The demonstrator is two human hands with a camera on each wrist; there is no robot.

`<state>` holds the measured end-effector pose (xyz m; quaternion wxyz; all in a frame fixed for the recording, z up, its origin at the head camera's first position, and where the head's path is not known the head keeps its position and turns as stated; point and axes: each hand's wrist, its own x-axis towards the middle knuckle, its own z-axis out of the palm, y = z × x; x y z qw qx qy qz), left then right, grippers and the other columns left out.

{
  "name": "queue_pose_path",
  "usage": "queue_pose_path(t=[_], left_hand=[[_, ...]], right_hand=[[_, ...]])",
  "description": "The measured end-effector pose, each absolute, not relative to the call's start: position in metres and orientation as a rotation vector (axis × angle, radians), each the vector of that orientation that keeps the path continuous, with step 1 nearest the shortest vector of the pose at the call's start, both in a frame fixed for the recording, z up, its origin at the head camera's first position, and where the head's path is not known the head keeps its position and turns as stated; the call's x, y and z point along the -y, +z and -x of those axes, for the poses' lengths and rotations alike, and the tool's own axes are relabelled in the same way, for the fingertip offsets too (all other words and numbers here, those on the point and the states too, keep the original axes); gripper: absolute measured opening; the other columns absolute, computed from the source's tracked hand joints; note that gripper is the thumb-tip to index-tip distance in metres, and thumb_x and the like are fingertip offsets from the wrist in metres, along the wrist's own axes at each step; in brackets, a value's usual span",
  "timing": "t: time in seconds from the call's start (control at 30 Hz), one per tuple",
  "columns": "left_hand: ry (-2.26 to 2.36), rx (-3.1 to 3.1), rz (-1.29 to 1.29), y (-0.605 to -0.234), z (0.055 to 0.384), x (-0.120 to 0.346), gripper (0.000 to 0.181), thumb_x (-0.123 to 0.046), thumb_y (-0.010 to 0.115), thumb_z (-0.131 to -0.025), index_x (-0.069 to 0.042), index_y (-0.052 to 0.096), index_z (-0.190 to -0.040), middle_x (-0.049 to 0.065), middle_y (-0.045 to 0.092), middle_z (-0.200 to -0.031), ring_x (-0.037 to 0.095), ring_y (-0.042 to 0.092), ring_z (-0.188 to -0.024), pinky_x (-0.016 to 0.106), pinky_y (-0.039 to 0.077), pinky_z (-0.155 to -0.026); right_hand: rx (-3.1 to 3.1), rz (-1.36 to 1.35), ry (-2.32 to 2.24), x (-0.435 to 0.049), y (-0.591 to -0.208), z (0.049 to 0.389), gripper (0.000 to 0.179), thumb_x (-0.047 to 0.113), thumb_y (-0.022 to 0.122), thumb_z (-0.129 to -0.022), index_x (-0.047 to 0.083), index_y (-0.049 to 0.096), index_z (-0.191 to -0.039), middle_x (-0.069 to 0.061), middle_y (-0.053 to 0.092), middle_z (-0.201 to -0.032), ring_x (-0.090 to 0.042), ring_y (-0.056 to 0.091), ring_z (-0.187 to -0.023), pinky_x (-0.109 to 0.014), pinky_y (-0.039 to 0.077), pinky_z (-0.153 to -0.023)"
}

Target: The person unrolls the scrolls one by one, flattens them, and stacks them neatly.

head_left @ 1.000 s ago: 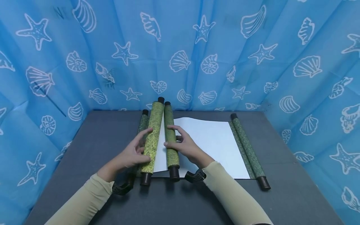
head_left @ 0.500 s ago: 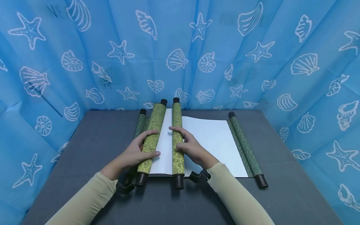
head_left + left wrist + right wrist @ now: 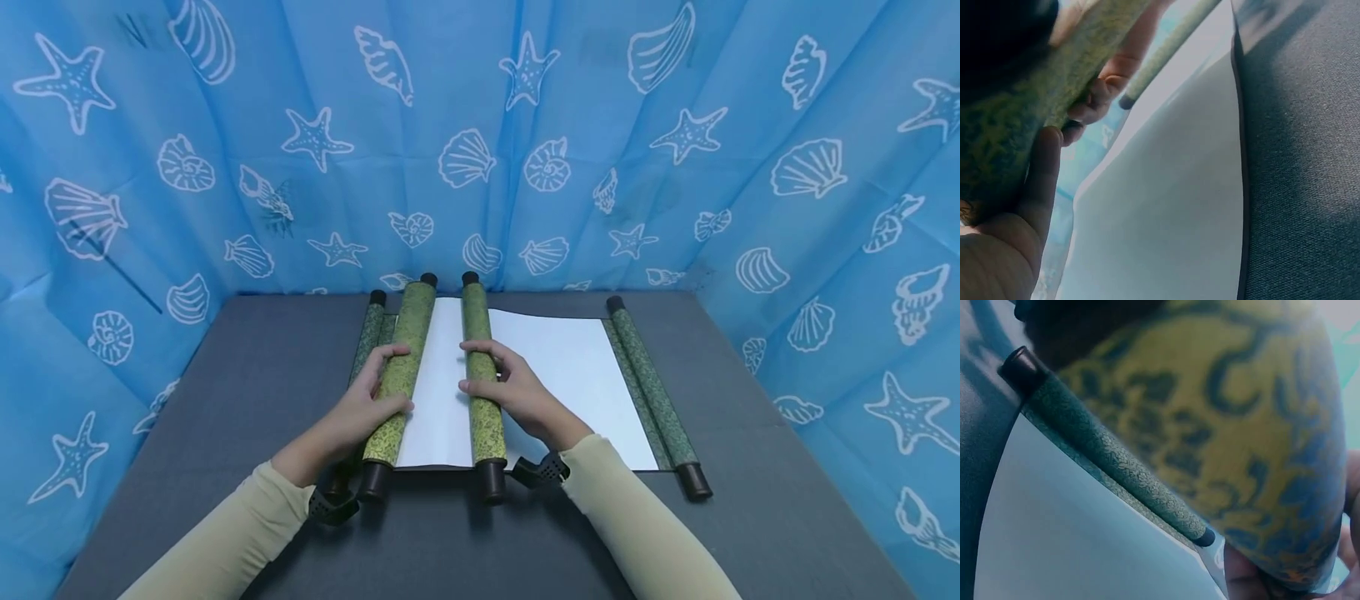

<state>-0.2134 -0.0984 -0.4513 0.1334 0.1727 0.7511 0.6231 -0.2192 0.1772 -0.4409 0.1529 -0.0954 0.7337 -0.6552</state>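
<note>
My left hand (image 3: 358, 414) grips the left roller (image 3: 406, 354) of a yellow-green patterned scroll, with the thumb (image 3: 1043, 175) along its near side. The scroll's right roller (image 3: 482, 429) is gripped by my right hand (image 3: 534, 398), thumb and fingers curled round it. Between these two rollers lies a strip of white paper (image 3: 435, 404). Beneath and to the right is a second scroll's white sheet (image 3: 566, 358), with a dark green roller (image 3: 660, 396) at its right end. Another dark green roller (image 3: 371, 337) shows partly behind my left hand. In the right wrist view the yellow roller (image 3: 1210, 425) hides most of my right fingers.
A dark grey table (image 3: 465, 550) carries the scrolls. Blue curtains (image 3: 420, 108) with white shell and starfish prints stand along the back and both sides.
My hands have drawn the yellow-green rollers apart, the right one moving right and the left one slightly left. More white paper shows between them. The dark green rollers stay on the table.
</note>
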Motion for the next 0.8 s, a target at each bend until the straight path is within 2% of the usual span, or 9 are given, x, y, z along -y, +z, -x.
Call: queue_pose_path(t=[0.17, 0.27, 0.33, 0.47, 0.57, 0.63, 0.73, 0.77, 0.8], left_hand=[[1.816, -2.113, -0.534, -0.448, 0.214, 0.100, 0.082, -0.006, 0.058, -0.100, -0.033, 0.021, -0.169, -0.003, 0.002, -0.179, 0.030, 0.004, -0.164, 0.046, 0.043, -0.102], [1.806, -2.122, -0.546, -0.446, 0.213, 0.102, 0.082, -0.008, 0.055, -0.101, -0.032, 0.019, -0.170, -0.002, 0.002, -0.179, 0.032, 0.005, -0.165, 0.045, 0.040, -0.105], [1.809, -2.115, -0.557, -0.447, 0.213, 0.103, 0.080, -0.008, 0.055, -0.102, -0.031, 0.020, -0.170, -0.001, 0.004, -0.179, 0.032, 0.004, -0.165, 0.049, 0.041, -0.106], [1.798, -2.126, -0.576, -0.450, 0.211, 0.105, 0.079, -0.014, 0.066, -0.103, -0.030, 0.024, -0.168, -0.002, 0.008, -0.178, 0.030, 0.002, -0.166, 0.062, 0.032, -0.121], [1.776, -2.180, -0.582, -0.451, 0.208, 0.104, 0.087, -0.021, 0.079, -0.096, -0.029, 0.028, -0.166, 0.001, 0.014, -0.176, 0.030, 0.000, -0.166, 0.071, 0.018, -0.126], [1.764, -2.210, -0.589, -0.451, 0.207, 0.104, 0.090, -0.022, 0.084, -0.092, -0.029, 0.030, -0.164, 0.002, 0.017, -0.175, 0.031, 0.001, -0.166, 0.073, 0.016, -0.126], [1.748, -2.239, -0.599, -0.451, 0.205, 0.107, 0.091, -0.020, 0.085, -0.091, -0.029, 0.031, -0.164, 0.002, 0.017, -0.175, 0.037, 0.008, -0.164, 0.066, 0.031, -0.121], [1.746, -2.239, -0.596, -0.451, 0.205, 0.108, 0.091, -0.019, 0.085, -0.091, -0.030, 0.031, -0.163, 0.001, 0.015, -0.175, 0.042, 0.016, -0.160, 0.061, 0.041, -0.114], [1.746, -2.235, -0.598, -0.451, 0.206, 0.109, 0.090, -0.018, 0.084, -0.092, -0.031, 0.031, -0.164, 0.001, 0.013, -0.175, 0.045, 0.019, -0.157, 0.055, 0.048, -0.106]], right_hand=[[-2.111, 0.271, -1.898, -0.179, -0.437, 0.218, 0.072, 0.007, 0.065, -0.097, 0.034, 0.046, -0.161, -0.012, 0.031, -0.167, -0.036, 0.053, -0.132, -0.043, 0.060, -0.093], [-2.127, 0.241, -1.886, -0.181, -0.434, 0.216, 0.071, 0.007, 0.060, -0.096, 0.036, 0.049, -0.159, -0.007, 0.025, -0.172, -0.035, 0.042, -0.141, -0.040, 0.054, -0.097], [-2.134, 0.221, -1.877, -0.182, -0.433, 0.215, 0.070, 0.008, 0.060, -0.096, 0.036, 0.050, -0.159, -0.005, 0.024, -0.174, -0.034, 0.040, -0.144, -0.040, 0.052, -0.098], [-2.175, 0.239, -1.823, -0.185, -0.433, 0.213, 0.063, 0.015, 0.066, -0.100, 0.031, 0.049, -0.159, -0.009, 0.031, -0.169, -0.037, 0.051, -0.137, -0.042, 0.058, -0.094], [-2.198, 0.260, -1.790, -0.186, -0.434, 0.213, 0.061, 0.021, 0.074, -0.099, 0.025, 0.051, -0.155, -0.012, 0.039, -0.161, -0.038, 0.060, -0.127, -0.045, 0.062, -0.089], [-2.202, 0.266, -1.788, -0.187, -0.435, 0.213, 0.061, 0.022, 0.078, -0.097, 0.021, 0.051, -0.151, -0.014, 0.043, -0.155, -0.037, 0.063, -0.121, -0.045, 0.063, -0.086], [-2.212, 0.262, -1.791, -0.189, -0.437, 0.214, 0.063, 0.019, 0.080, -0.095, 0.017, 0.049, -0.150, -0.018, 0.044, -0.150, -0.036, 0.065, -0.115, -0.045, 0.064, -0.084], [-2.213, 0.257, -1.794, -0.190, -0.437, 0.214, 0.065, 0.017, 0.080, -0.095, 0.017, 0.048, -0.151, -0.018, 0.044, -0.150, -0.036, 0.065, -0.114, -0.044, 0.064, -0.083], [-2.218, 0.252, -1.796, -0.191, -0.437, 0.214, 0.066, 0.016, 0.079, -0.095, 0.018, 0.047, -0.153, -0.019, 0.043, -0.151, -0.036, 0.065, -0.114, -0.044, 0.064, -0.083]])
